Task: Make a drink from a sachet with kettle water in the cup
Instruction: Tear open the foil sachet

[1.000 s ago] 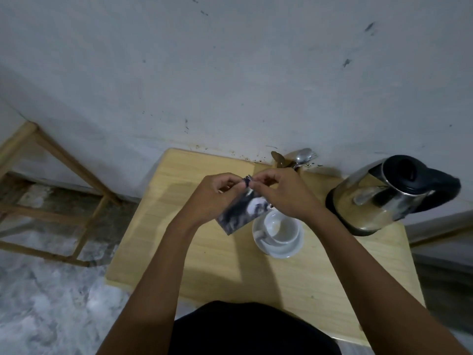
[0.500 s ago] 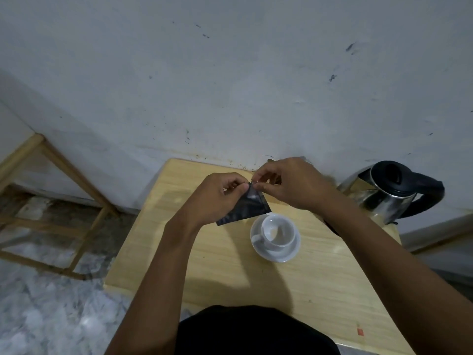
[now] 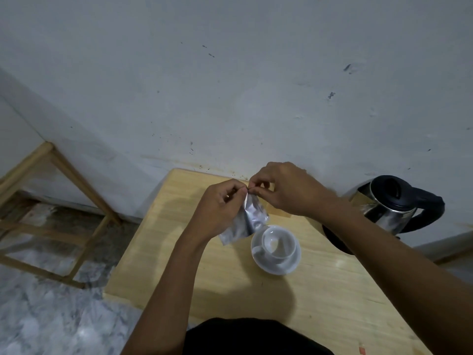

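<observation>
Above cup point(image 3: 277, 242): both hands pinch sachet point(image 3: 247, 218) top edge.

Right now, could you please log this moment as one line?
hands: left, right pinching silver foil sachet top | white ceramic cup: empty

We note a pale scuffed wall point(image 3: 230, 85), a light wooden table point(image 3: 320, 303) set against it, a wooden frame point(image 3: 64, 170) at left, mottled grey marble floor point(image 3: 46, 316), dim light.
</observation>
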`<state>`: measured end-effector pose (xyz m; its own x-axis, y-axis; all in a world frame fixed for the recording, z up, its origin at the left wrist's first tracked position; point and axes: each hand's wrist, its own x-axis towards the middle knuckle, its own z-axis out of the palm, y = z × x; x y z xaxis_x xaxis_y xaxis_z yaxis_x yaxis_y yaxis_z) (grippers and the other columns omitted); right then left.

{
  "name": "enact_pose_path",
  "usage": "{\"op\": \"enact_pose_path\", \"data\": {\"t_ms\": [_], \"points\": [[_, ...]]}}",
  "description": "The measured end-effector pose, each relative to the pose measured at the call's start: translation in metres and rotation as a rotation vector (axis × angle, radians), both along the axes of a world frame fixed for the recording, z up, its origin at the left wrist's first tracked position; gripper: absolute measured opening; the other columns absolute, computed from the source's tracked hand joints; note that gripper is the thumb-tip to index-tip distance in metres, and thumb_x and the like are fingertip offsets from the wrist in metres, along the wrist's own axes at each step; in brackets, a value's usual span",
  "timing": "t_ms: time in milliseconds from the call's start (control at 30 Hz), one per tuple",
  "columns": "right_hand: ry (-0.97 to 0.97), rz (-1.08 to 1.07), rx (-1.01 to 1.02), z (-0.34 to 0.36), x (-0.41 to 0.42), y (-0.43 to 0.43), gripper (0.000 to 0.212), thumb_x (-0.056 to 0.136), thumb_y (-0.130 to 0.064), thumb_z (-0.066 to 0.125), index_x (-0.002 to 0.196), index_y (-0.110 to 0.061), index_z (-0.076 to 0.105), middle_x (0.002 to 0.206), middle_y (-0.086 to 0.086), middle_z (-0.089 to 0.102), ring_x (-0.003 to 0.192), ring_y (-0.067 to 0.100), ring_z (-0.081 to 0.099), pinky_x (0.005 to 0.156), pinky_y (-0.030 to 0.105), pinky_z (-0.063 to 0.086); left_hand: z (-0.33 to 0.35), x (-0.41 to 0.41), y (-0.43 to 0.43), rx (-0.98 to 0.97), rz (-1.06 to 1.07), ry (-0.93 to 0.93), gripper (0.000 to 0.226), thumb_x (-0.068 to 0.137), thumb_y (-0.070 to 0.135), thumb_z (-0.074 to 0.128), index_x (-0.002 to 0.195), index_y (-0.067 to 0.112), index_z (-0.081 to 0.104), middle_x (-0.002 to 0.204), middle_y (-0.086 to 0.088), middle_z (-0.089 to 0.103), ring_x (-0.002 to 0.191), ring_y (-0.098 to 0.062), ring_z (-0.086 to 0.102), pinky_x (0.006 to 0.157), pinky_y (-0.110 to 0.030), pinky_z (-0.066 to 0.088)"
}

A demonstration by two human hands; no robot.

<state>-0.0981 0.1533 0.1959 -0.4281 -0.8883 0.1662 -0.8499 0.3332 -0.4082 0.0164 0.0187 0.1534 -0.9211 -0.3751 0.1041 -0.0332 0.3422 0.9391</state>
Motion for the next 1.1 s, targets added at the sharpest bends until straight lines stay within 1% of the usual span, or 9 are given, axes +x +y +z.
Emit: {"op": "enact_pose_path", "data": {"t_ms": [133,233,300,433,567,667,833,967,1100], "points": [[0.084,0.061,-0.161,-0.005,0.000,-0.002,0.009,0.086,-0.018,0.070,0.089,-0.012,0.076,0.076,-0.001,0.070,0.074,0.014,0.056,0.065,0.040,0.053,0.004,-0.001,0.001,0.166,0.039,0.023,0.027,0.095,0.011,0.052,0.076,0.023,0.067,0.073,0.003,0.064,0.066,0.000,0.056,0.063,-0.007,0.043],[0.194,0.096,-0.240,-0.006,0.004,-0.004,0.010,0.084,-0.014,0.069,0.086,-0.007,0.075,0.078,0.004,0.072,0.073,0.022,0.063,0.083,0.040,0.055,0.002,0.000,0.002,0.294,0.059,0.029,0.024,0.096,0.014,0.050,0.081,0.017,0.069,0.070,0.010,0.063,0.066,0.001,0.054,0.063,-0.006,0.042],[0.223,0.095,-0.252,-0.006,0.005,-0.004,0.009,0.084,-0.015,0.070,0.086,-0.008,0.075,0.078,0.002,0.072,0.073,0.021,0.063,0.083,0.038,0.054,0.002,0.001,0.001,0.292,0.046,0.016,0.025,0.097,0.016,0.049,0.081,0.019,0.068,0.065,0.014,0.061,0.064,0.002,0.053,0.062,-0.006,0.041],[-0.029,-0.007,-0.039,0.001,-0.001,-0.001,0.012,0.086,-0.031,0.072,0.094,-0.022,0.073,0.070,-0.021,0.055,0.066,-0.003,0.053,0.066,0.025,0.045,0.005,0.001,-0.004,0.113,-0.014,-0.032,0.021,0.097,0.018,0.050,0.086,0.017,0.068,0.073,0.009,0.065,0.065,0.006,0.055,0.063,-0.004,0.041],[-0.169,-0.012,-0.032,-0.002,-0.008,0.000,0.012,0.084,-0.030,0.075,0.093,-0.022,0.076,0.068,-0.020,0.057,0.067,-0.008,0.054,0.061,0.012,0.038,0.007,0.001,-0.006,0.083,-0.037,-0.024,0.021,0.096,0.017,0.052,0.084,0.016,0.068,0.064,0.012,0.062,0.058,0.003,0.053,0.059,-0.008,0.041],[-0.069,0.024,-0.107,-0.010,-0.007,0.001,0.009,0.084,-0.027,0.075,0.087,-0.019,0.077,0.072,-0.012,0.063,0.063,0.001,0.051,0.064,0.024,0.044,0.009,-0.001,-0.004,0.098,-0.046,-0.002,0.025,0.096,0.014,0.053,0.076,0.021,0.065,0.062,0.014,0.061,0.059,0.004,0.052,0.059,-0.007,0.040],[0.153,0.099,-0.242,-0.025,0.000,0.002,0.008,0.085,-0.014,0.067,0.080,-0.008,0.069,0.077,0.001,0.067,0.077,0.020,0.059,0.062,0.037,0.051,0.003,-0.003,0.001,0.285,0.038,-0.040,0.027,0.097,0.020,0.050,0.073,0.023,0.064,0.062,0.019,0.059,0.063,0.006,0.052,0.060,-0.004,0.039],[0.174,0.053,-0.271,-0.027,0.001,0.004,0.003,0.081,-0.011,0.071,0.081,-0.009,0.070,0.077,0.001,0.069,0.075,0.020,0.060,0.065,0.032,0.050,-0.003,-0.002,-0.003,0.344,-0.027,-0.102,0.026,0.097,0.026,0.050,0.076,0.024,0.066,0.069,0.013,0.058,0.071,0.000,0.051,0.071,-0.017,0.039],[0.178,0.035,-0.267,-0.022,0.001,0.006,0.005,0.080,-0.011,0.075,0.083,-0.010,0.071,0.075,-0.001,0.068,0.072,0.013,0.054,0.066,0.023,0.041,-0.003,0.002,-0.005,0.416,-0.124,-0.153,0.025,0.095,0.034,0.053,0.080,0.023,0.070,0.072,0.013,0.060,0.070,0.000,0.053,0.066,-0.011,0.042]]}}
